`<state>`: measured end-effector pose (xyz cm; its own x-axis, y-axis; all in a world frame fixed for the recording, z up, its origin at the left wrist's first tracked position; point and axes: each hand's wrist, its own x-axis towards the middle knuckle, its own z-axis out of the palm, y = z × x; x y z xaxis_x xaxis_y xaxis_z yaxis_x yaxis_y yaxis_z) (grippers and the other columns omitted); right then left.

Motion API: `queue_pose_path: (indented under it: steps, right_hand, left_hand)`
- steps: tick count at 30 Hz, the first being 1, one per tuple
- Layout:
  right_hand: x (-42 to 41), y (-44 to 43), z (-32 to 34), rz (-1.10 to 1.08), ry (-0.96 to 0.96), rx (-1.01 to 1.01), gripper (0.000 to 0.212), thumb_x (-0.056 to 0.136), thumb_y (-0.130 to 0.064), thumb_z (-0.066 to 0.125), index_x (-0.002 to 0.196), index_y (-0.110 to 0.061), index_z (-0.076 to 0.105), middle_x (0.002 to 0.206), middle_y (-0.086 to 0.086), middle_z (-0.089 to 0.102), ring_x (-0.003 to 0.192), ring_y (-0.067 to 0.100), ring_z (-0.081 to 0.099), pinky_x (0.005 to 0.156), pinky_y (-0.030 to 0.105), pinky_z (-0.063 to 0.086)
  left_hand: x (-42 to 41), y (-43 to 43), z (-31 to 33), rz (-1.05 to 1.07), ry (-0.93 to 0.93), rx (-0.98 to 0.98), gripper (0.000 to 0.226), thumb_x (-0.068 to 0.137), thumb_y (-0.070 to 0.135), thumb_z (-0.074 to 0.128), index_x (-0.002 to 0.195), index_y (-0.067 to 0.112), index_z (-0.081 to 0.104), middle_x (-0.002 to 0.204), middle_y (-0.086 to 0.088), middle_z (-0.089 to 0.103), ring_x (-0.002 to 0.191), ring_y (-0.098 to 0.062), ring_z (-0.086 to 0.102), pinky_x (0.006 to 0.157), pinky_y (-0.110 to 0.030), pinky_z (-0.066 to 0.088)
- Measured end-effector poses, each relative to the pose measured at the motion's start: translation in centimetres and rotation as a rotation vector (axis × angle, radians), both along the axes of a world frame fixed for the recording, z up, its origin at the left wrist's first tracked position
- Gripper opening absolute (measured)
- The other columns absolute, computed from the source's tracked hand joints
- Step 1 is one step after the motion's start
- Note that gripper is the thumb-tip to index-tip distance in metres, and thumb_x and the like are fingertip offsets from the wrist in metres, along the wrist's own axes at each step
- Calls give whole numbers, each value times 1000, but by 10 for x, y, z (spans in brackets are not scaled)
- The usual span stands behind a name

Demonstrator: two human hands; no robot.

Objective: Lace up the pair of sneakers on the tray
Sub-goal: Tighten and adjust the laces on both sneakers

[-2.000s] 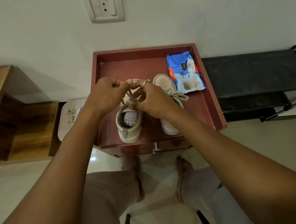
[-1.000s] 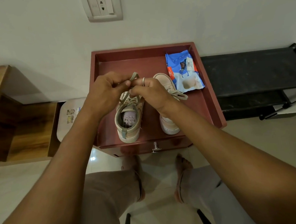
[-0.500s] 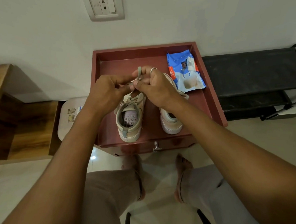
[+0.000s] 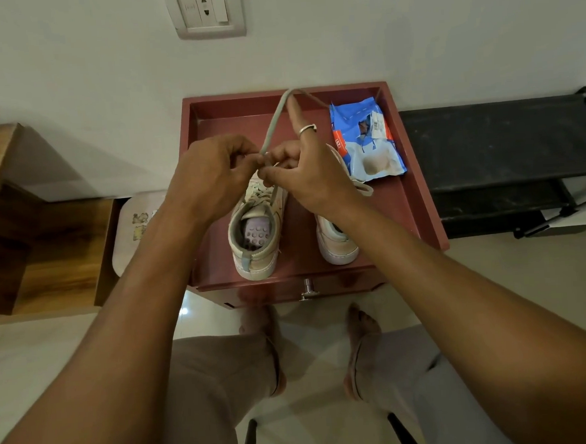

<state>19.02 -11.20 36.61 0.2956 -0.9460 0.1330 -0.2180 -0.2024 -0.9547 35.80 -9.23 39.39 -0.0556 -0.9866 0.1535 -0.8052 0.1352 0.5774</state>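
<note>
Nearest you, the tray's (image 4: 418,197) front rim sits above a drawer knob (image 4: 307,287). Bare tray floor shows between the shoes and to their right. The left sneaker (image 4: 255,239) and right sneaker (image 4: 337,246) stand side by side, heels toward you, with long axes running to the wall. Over the left sneaker's tongue, your left hand (image 4: 210,179) and right hand (image 4: 311,181) both pinch the lace (image 4: 273,127), which loops over your upright ringed finger. Beyond lie a blue packet (image 4: 369,145) in the tray's far right corner and a wall socket (image 4: 205,11).

Dim, warm light; soft shadow on the wall (image 4: 376,28) left of the tray (image 4: 230,122), a small glare spot on the floor (image 4: 53,356) below it; wide-angle stretch at lower edges.
</note>
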Motion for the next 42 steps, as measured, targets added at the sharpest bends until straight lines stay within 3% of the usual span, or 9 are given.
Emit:
queue_pose_path:
  steps: [8,10,12,14,20,23,28,33,42]
  right_hand:
    - [6,-3,-11,-134,101,-105,103,88,-17,75,160,-17,2,93,-3,70,70,10,71,71,36,62]
    - [5,-4,-12,-164,173,-112,79,87,-27,76,153,-14,33,91,-4,71,73,9,71,70,35,61]
    - [5,-3,-11,-206,231,-123,41,86,-32,77,120,-13,63,86,-5,70,73,7,68,70,36,59]
    - [5,-1,-12,-247,215,-141,26,85,-33,78,98,-15,65,77,-4,67,67,5,62,64,32,56]
    - [2,-2,-10,-180,254,-214,29,90,-27,73,116,-16,68,84,1,68,69,5,61,64,22,51]
    - [1,1,-7,-91,299,-212,18,93,-24,69,105,-15,78,86,-3,72,77,3,65,68,17,49]
    - [3,-3,-5,87,128,223,36,83,-36,65,80,0,66,72,11,59,69,19,53,68,41,45]
    - [1,-2,-6,92,325,57,27,81,-28,78,71,-14,58,63,-5,55,58,9,51,61,34,46]
    - [-13,-10,-8,11,328,-66,24,99,-32,62,110,-18,78,89,-4,76,82,5,70,71,23,54]
  left_hand:
    - [1,2,2,-18,69,12,14,90,40,66,94,29,74,78,8,70,69,-2,62,54,-7,39]
    - [1,3,3,-15,73,18,15,90,40,66,95,29,74,78,8,71,69,-2,63,56,-13,43]
    - [1,3,5,4,76,16,17,89,41,67,96,29,76,80,8,72,71,-1,64,60,-17,48]
    - [2,3,7,19,80,15,21,87,45,68,97,29,77,82,9,73,73,0,65,66,-25,54]
    - [3,1,7,17,76,29,23,86,47,68,97,30,78,82,7,74,74,-4,67,70,-36,58]
    - [4,1,7,10,53,12,23,88,45,66,99,29,77,86,8,74,78,-4,67,73,-37,58]
    - [4,0,6,44,42,-15,21,87,44,66,98,30,77,91,11,74,84,-5,67,79,-39,57]
    - [3,1,5,40,41,-1,20,88,41,66,100,28,77,93,10,75,85,-6,68,80,-40,57]
    - [10,1,-3,89,138,137,44,93,46,59,92,5,74,78,-21,66,64,-19,54,61,-31,43]
